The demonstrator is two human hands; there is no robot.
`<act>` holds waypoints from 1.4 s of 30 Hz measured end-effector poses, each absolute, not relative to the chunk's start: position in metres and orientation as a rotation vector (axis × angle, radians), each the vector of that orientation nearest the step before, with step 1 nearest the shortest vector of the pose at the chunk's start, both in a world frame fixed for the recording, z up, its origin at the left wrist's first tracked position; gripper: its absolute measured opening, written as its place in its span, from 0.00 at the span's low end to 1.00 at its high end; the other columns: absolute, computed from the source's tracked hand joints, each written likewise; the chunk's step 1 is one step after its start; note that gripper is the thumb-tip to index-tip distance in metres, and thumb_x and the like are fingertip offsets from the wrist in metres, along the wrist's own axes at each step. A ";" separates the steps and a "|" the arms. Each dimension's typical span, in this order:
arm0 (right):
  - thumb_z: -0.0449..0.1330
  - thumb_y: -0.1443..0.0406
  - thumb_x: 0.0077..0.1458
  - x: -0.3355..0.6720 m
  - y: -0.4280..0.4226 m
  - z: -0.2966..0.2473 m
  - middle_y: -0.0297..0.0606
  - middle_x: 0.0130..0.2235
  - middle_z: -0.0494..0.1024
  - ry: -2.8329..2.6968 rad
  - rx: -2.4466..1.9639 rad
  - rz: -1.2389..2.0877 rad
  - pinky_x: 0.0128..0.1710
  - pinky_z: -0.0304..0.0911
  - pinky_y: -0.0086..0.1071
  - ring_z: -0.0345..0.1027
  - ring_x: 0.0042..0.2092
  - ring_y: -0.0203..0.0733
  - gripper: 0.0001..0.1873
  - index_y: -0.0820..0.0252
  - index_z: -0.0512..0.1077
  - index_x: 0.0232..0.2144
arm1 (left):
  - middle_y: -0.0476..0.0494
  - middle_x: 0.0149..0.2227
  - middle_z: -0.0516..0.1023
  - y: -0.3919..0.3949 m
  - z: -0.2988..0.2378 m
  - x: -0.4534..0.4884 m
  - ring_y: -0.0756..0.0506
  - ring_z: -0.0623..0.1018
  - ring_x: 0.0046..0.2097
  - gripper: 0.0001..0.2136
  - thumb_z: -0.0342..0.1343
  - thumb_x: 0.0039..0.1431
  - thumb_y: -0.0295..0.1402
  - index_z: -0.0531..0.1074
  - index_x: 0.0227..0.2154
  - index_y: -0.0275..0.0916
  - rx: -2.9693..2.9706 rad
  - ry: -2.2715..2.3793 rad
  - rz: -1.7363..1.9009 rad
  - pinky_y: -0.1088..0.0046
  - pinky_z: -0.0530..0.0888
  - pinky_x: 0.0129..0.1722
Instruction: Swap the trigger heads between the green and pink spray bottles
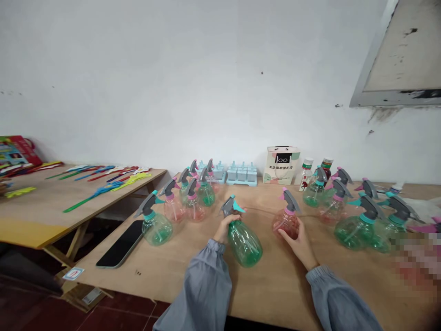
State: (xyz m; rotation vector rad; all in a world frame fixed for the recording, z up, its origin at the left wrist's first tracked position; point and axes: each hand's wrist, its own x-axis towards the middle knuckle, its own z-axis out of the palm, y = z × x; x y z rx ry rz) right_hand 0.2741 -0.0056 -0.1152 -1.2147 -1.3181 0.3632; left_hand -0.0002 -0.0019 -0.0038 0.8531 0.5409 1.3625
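Observation:
My left hand (225, 227) is closed around the neck of a green spray bottle (246, 246), which tilts with its base toward me and its grey and turquoise trigger head pointing away. To the right, my right hand (299, 241) grips the lower side of a pink spray bottle (285, 222) with a grey and pink head, upright at the tabletop. Left of my hands stands a group of green and pink spray bottles, the nearest being a green spray bottle (157, 229). Another group stands on the right, among them a green spray bottle (354, 231).
A black-screened phone (122, 246) lies at the table's left edge. Along the wall stand light-blue ice-pop moulds (241, 174), a paper box (281, 166) and two small bottles (305, 174). A second table (31, 216) at left holds colourful flat strips (99, 191).

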 end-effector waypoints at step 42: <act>0.68 0.44 0.43 0.269 -0.016 -0.103 0.52 0.58 0.71 -1.289 -1.256 0.434 0.59 0.64 0.56 0.69 0.57 0.57 0.47 0.56 0.58 0.60 | 0.44 0.31 0.80 -0.005 -0.011 0.001 0.43 0.78 0.38 0.13 0.67 0.40 0.40 0.77 0.29 0.39 1.072 0.782 1.437 0.67 0.71 0.41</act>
